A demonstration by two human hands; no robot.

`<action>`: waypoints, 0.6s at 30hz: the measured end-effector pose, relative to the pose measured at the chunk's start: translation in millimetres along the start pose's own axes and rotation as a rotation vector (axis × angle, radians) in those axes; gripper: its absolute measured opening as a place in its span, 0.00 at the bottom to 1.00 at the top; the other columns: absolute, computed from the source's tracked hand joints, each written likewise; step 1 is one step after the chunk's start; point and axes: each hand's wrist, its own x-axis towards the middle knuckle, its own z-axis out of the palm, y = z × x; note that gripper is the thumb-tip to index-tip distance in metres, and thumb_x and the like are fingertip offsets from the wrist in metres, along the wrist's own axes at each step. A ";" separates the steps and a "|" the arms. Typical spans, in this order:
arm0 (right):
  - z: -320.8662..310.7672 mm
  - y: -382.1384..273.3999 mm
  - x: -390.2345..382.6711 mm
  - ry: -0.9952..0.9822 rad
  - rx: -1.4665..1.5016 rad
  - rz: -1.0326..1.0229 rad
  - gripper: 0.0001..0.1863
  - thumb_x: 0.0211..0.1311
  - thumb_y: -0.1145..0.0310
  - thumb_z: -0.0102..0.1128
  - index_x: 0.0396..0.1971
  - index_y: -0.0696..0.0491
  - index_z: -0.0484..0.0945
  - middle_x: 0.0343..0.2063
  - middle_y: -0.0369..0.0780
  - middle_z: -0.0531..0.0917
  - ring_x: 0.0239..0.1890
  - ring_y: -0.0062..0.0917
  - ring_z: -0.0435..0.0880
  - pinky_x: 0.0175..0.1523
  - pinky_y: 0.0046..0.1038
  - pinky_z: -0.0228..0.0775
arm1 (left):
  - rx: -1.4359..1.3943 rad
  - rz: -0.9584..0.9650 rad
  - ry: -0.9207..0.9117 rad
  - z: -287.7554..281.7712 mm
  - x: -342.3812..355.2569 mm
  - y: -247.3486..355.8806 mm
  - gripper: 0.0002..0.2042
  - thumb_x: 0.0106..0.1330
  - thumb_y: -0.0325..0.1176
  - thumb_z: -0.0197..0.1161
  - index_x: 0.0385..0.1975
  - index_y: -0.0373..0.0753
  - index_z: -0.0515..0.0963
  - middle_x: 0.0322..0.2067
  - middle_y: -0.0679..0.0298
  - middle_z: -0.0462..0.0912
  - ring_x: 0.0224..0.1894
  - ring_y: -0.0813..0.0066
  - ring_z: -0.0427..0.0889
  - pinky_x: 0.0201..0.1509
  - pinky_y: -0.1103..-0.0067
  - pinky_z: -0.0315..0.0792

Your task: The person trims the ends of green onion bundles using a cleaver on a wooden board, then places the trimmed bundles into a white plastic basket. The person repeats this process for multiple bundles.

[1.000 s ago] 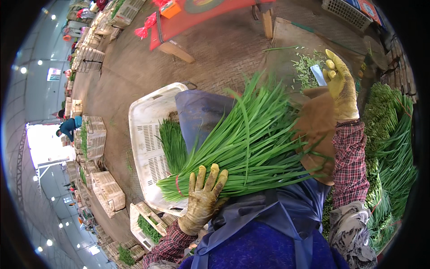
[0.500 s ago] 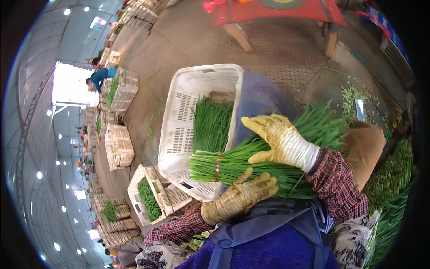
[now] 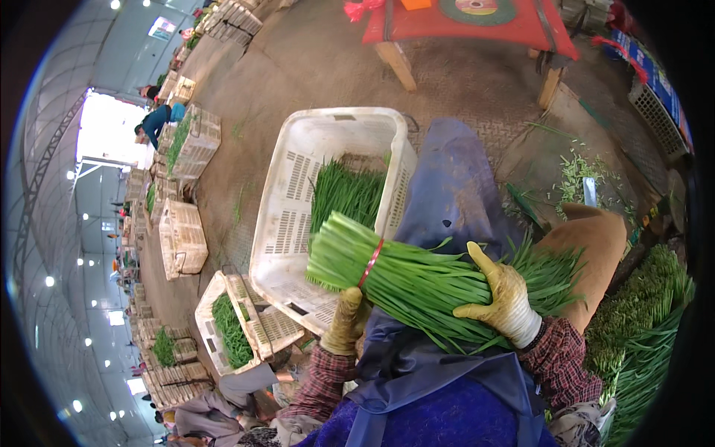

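Note:
A thick bundle of green chives (image 3: pixel 424 276), bound with a red band (image 3: pixel 371 262), lies tilted over my lap. Its cut ends reach over the rim of a white plastic crate (image 3: pixel 294 186). My right hand (image 3: pixel 508 299), in a stained yellow glove, wraps the leafy part with thumb and fingers apart around it. In a like glove, my left hand (image 3: pixel 344 322) grips the bundle from below near the band; most of its fingers are hidden under it. Inside the crate lie more chives (image 3: pixel 348 190). Loose leaves spread over my right thigh.
A red-covered low table (image 3: pixel 454 26) stands ahead. Cut scraps (image 3: pixel 581 175) litter the floor at right, around a pale flat strip (image 3: pixel 590 191). Heaped chives (image 3: pixel 640 335) lie beside me at right. A smaller crate of greens (image 3: pixel 231 328) is at left; other crates and people are beyond.
The bundle has tilted, its cut ends rising. My left hand has gone from its near side to underneath by the band. My right hand has moved lower and right along the leaves.

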 end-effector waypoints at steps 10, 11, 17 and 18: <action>-33.1 -31.6 16.6 0.063 -0.127 -0.109 0.53 0.43 0.53 0.77 0.67 0.58 0.58 0.43 0.53 0.81 0.45 0.45 0.81 0.50 0.37 0.72 | 0.698 0.037 -0.694 118.3 157.7 -11.4 0.43 0.58 0.61 0.63 0.64 0.33 0.62 0.58 0.46 0.71 0.56 0.55 0.76 0.58 0.62 0.76; -55.6 -19.3 2.2 0.000 0.054 0.021 0.45 0.47 0.55 0.75 0.63 0.58 0.64 0.40 0.49 0.82 0.42 0.38 0.82 0.48 0.33 0.73 | 0.694 0.031 -0.675 123.4 164.1 -13.3 0.44 0.56 0.62 0.64 0.64 0.34 0.62 0.57 0.47 0.72 0.56 0.56 0.77 0.56 0.62 0.77; -131.4 -36.6 2.7 0.533 0.490 0.316 0.13 0.64 0.74 0.59 0.47 0.58 0.78 0.34 0.35 0.81 0.37 0.15 0.76 0.44 0.20 0.71 | 0.638 -0.076 -0.588 93.3 191.6 -18.3 0.38 0.59 0.58 0.63 0.61 0.34 0.65 0.54 0.51 0.75 0.51 0.61 0.80 0.52 0.66 0.80; -125.4 -45.9 9.9 0.546 0.486 0.230 0.13 0.63 0.74 0.60 0.47 0.58 0.79 0.35 0.36 0.82 0.38 0.17 0.77 0.45 0.21 0.71 | 0.611 -0.098 -0.610 91.3 190.9 -19.8 0.35 0.62 0.55 0.63 0.60 0.34 0.66 0.53 0.53 0.76 0.49 0.63 0.81 0.50 0.68 0.81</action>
